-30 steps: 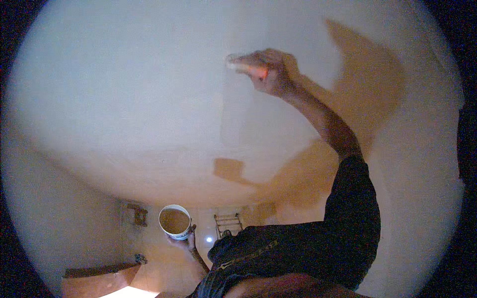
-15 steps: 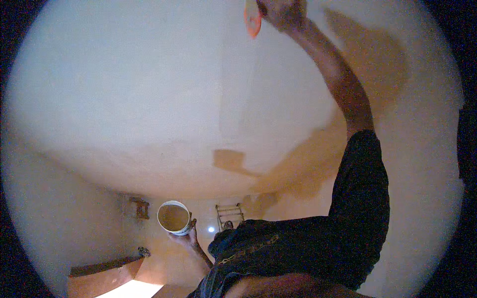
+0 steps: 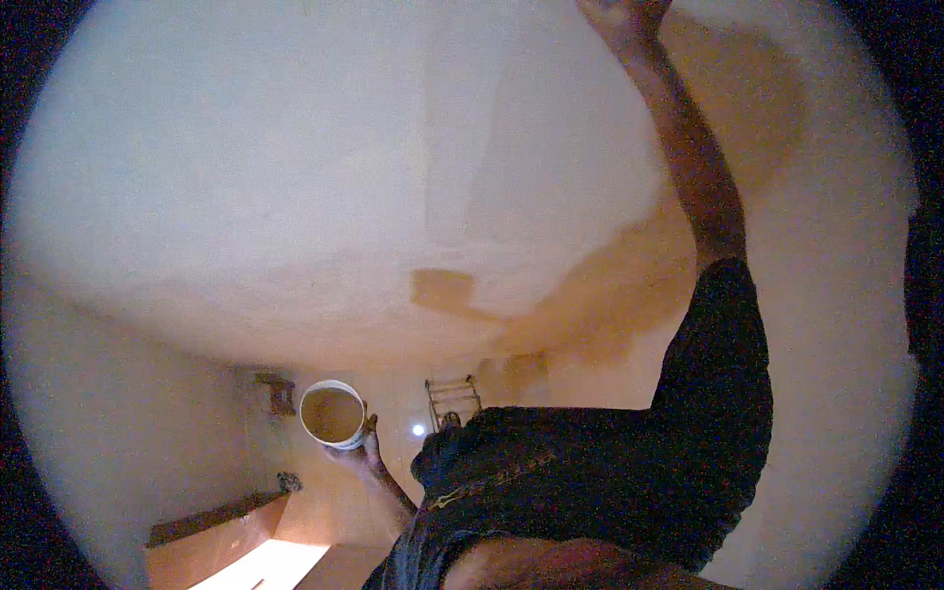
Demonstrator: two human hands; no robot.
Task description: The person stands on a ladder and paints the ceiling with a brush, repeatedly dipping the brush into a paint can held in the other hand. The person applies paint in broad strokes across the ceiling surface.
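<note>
My left hand (image 3: 362, 457) grips a white, round paint bucket (image 3: 348, 444) low and left of my body. Its open mouth faces up, and what lies inside looks dull brownish in this light. High up at the top edge, my right hand (image 3: 625, 22) reaches toward a pale wall (image 3: 295, 147), its fingers partly cut off by the frame. Beyond the edge, whatever it holds is out of view. On the wall, a shadow (image 3: 441, 290) of a broad block on a handle joins my arm's shadow, matching a wide brush held in that hand.
Below stands a metal ladder-like frame (image 3: 452, 396), beside my foot. A small brown wooden piece (image 3: 277, 395) lies near the wall's base at the left, with a dark clump (image 3: 288, 482) nearer. A brown panel (image 3: 211, 539) borders a bright opening (image 3: 270, 568) at lower left.
My right hand has moved up and to the right, taking the orange-handled brush out of the picture. Its shadow has shifted slightly up. The bucket sits a little higher and farther left in view.
</note>
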